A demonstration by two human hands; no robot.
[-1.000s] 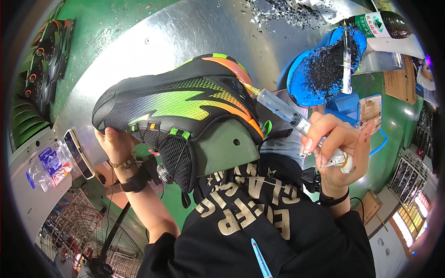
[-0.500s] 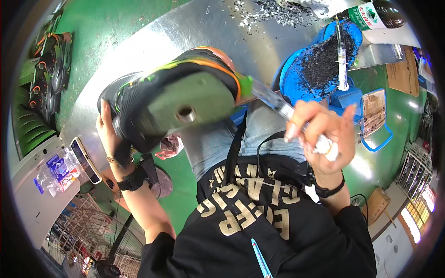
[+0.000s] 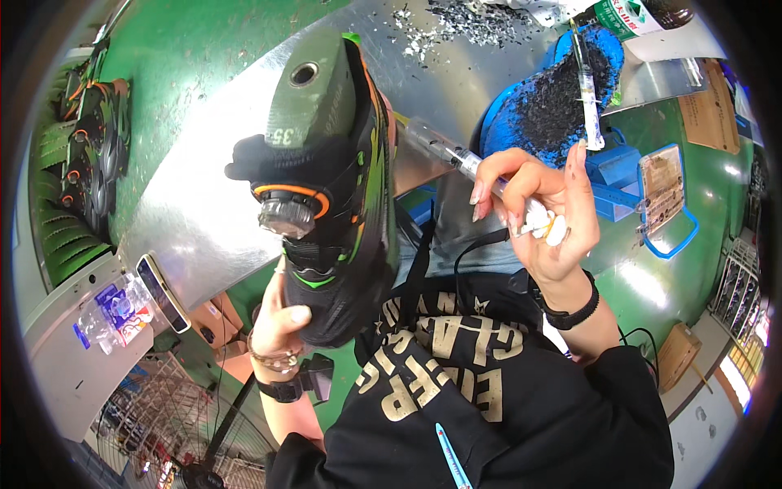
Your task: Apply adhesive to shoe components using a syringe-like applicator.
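My left hand is closed around the toe end of a black shoe with green and orange trim. The shoe stands on end, toe toward me. A dark green shoe last with a metal-rimmed hole fills its opening, and a round dial sits on its front. My right hand grips a clear syringe, its tip end close to the shoe's right side; whether they touch I cannot tell. Small white pieces lie between my right fingers and palm.
A blue rounded pad covered in black scraps bears another syringe. The metal table has black and white crumbs at the far side. A phone and a plastic bottle are at left, above a fan. More shoes stand far left.
My left hand has turned the shoe from lying crosswise to upright on end, bringing the dial into view. My right hand has moved slightly left with the syringe.
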